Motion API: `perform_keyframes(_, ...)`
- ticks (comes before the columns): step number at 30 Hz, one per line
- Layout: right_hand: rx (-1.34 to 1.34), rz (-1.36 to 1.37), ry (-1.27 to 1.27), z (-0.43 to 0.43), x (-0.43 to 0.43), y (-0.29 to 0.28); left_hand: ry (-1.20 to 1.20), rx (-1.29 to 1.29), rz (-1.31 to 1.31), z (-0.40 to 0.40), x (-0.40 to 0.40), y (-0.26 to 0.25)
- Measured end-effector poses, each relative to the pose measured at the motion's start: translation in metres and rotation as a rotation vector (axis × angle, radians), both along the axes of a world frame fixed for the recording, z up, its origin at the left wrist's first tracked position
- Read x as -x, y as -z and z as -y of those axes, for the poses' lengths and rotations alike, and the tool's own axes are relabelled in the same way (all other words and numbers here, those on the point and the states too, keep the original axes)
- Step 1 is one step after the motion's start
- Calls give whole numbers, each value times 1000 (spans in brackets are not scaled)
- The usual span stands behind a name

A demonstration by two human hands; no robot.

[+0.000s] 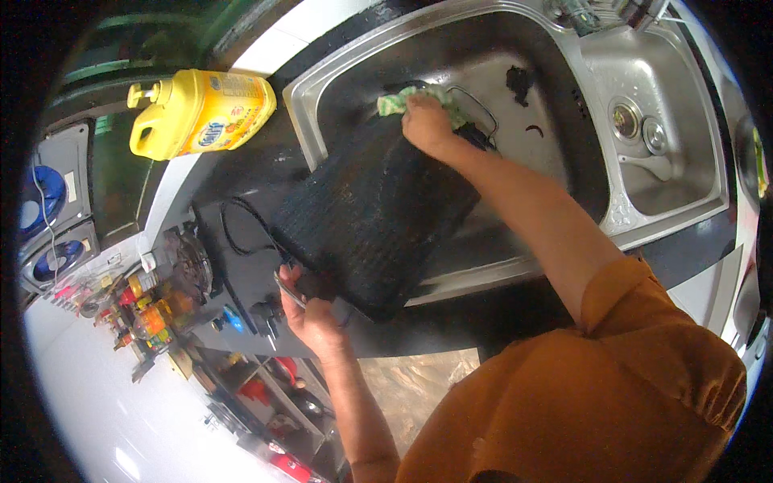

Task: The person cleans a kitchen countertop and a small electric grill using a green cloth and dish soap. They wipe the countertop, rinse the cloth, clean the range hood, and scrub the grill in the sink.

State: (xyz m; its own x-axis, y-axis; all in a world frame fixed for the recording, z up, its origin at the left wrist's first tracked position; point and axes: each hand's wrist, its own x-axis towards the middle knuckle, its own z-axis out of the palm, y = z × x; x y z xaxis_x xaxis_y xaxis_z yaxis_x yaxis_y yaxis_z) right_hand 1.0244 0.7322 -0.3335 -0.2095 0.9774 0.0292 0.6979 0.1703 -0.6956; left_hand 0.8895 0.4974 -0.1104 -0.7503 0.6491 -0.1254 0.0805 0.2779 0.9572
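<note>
A dark, flat rectangular pan or panel (374,205) lies tilted from the counter into the large sink basin (513,66). My left hand (311,314) grips a thin metal loop handle (288,290) at its near-left end. A similar metal loop (483,107) shows at the far end, inside the basin. My right hand (427,124) holds a crumpled green-and-white cloth (392,104) against the panel's far end. Part of that end is hidden by the cloth and hand.
A yellow pump bottle of detergent (208,115) stands behind the counter's left part. A black cord (222,220) loops beside the panel. Dark scraps (518,84) lie in the large basin. The small basin (682,90) holds a white spoon (649,166). A gas burner (192,262) is at left.
</note>
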Motion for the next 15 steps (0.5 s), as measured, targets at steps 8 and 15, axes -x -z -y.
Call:
perform_keyframes(8,54,41,-38,4,-14,-1,16,-13,-35,6,8,8)
perform_keyframes(15,223,-18,-357,104,5,-101,-89,20,57,4,0,-3)
